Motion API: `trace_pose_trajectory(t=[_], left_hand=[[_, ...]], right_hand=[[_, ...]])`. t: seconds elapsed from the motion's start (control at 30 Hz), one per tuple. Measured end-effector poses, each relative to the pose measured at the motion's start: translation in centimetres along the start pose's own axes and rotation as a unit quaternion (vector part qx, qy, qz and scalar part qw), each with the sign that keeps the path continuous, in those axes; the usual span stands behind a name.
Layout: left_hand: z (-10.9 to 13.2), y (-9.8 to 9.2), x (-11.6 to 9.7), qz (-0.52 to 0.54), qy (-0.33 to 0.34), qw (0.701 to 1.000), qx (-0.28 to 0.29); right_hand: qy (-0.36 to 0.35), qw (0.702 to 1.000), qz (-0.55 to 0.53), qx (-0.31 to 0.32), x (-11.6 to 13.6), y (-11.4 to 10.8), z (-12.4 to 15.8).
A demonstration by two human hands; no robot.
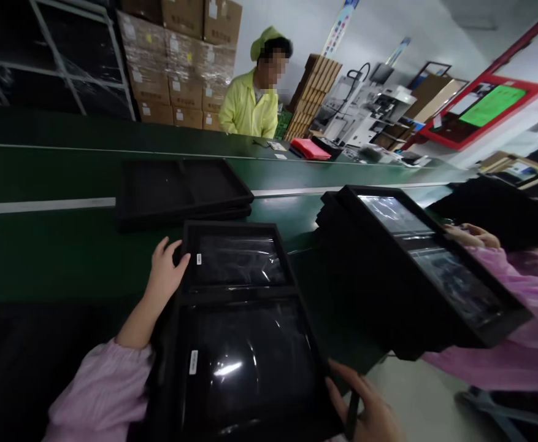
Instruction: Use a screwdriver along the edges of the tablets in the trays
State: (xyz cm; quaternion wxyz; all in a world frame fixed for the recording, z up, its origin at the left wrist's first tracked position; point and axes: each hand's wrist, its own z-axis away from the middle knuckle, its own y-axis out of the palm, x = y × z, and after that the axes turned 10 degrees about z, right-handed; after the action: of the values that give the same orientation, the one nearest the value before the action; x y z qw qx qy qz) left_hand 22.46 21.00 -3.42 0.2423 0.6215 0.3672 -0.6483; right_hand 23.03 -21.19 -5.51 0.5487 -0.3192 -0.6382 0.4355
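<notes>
In front of me is a black tray (238, 293) with two compartments. Each holds a dark glossy panel under clear film: a smaller upper panel (241, 261) and a bigger lower panel (250, 362), both with a small white label. My left hand (167, 270) grips the tray's upper left edge, thumb on the rim. At the lower right corner, my right hand (365, 402) has its fingers closed on the rim. A dark narrow strip shows between those fingers; what it is I cannot make out.
Black trays (181, 190) lie stacked on the green bench (66, 245) beyond mine. A tall tray stack (416, 264) stands at right, beside a co-worker's hand (475, 236) and pink sleeve. Another person (253, 101) in yellow is across the bench, near wrapped cartons (181, 67).
</notes>
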Motion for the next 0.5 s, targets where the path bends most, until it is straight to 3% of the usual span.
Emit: trace_pose_trajectory(t=[0.1,0.23,0.37,0.5], left_hand=[[0.7,-0.3,-0.7,-0.058,0.051,0.996,0.040],[4.3,-0.2,-3.4,-0.110,0.116,0.978,0.137],[7.3,1.1,-5.2,-0.094,0.092,0.935,0.330],[8.4,2.3,-5.3,-0.108,0.066,0.917,0.378]], right_hand=[[-0.040,0.999,-0.030,0.016,2.8,0.1,-1.0],[-0.042,0.997,-0.033,0.053,5.8,1.5,-1.8],[0.024,0.994,-0.075,0.070,6.2,1.6,-3.4],[0.051,0.990,-0.130,0.033,5.9,0.7,-4.3]])
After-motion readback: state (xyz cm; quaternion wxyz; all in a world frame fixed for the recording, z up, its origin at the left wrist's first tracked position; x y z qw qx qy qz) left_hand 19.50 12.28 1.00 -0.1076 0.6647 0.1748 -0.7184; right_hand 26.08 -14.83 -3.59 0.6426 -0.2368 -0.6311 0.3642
